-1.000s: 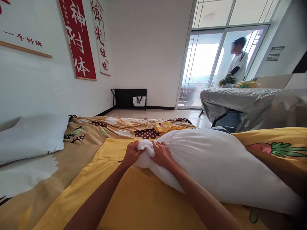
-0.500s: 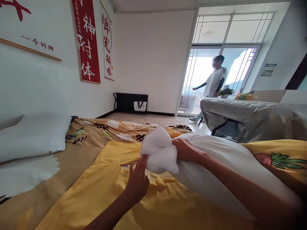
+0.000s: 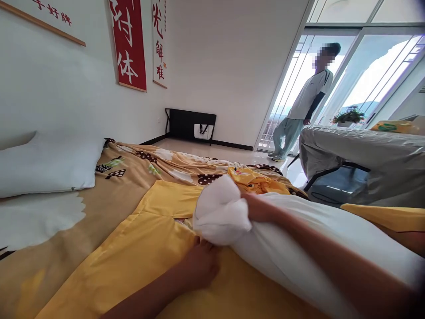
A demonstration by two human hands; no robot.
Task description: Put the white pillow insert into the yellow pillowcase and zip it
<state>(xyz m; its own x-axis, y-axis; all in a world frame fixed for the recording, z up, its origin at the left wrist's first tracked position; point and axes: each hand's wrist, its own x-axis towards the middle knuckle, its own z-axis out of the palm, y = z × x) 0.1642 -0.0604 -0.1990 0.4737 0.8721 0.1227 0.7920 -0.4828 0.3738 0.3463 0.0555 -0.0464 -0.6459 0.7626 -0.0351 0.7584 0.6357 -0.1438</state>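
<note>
The right hand (image 3: pixel 257 207) grips the big white pillow (image 3: pixel 285 248) near its left end, and that end puffs out past the fingers. A second ago, both hands were squeezing this end. Half a second ago, the left hand (image 3: pixel 203 262) was touching the side of the puffy end. Now it is lower, just under it, over the yellow cover (image 3: pixel 133 257). Its fingers are bent and blurry, so one cannot tell if they pinch any cloth. The other person (image 3: pixel 307 99) now stands farther left of the table, with both legs showing.

The big pillow lies on the yellow cover, and the right arm hides part of it. A crumpled yellow cloth (image 3: pixel 255 179) is just behind it. A small white pillow (image 3: pixel 49 164) lies well apart on the left.

Under it all is a tan blanket (image 3: pixel 116 195) with brown and white shapes. A table (image 3: pixel 358 137) with a shiny gray sheet holds a potted plant (image 3: pixel 348 116). A black board (image 3: pixel 182 123) leans by the back wall with a white bag (image 3: pixel 203 131). Red and white banners (image 3: pixel 131 48) hang on the left wall, and there is a glass door (image 3: pixel 381 71).
</note>
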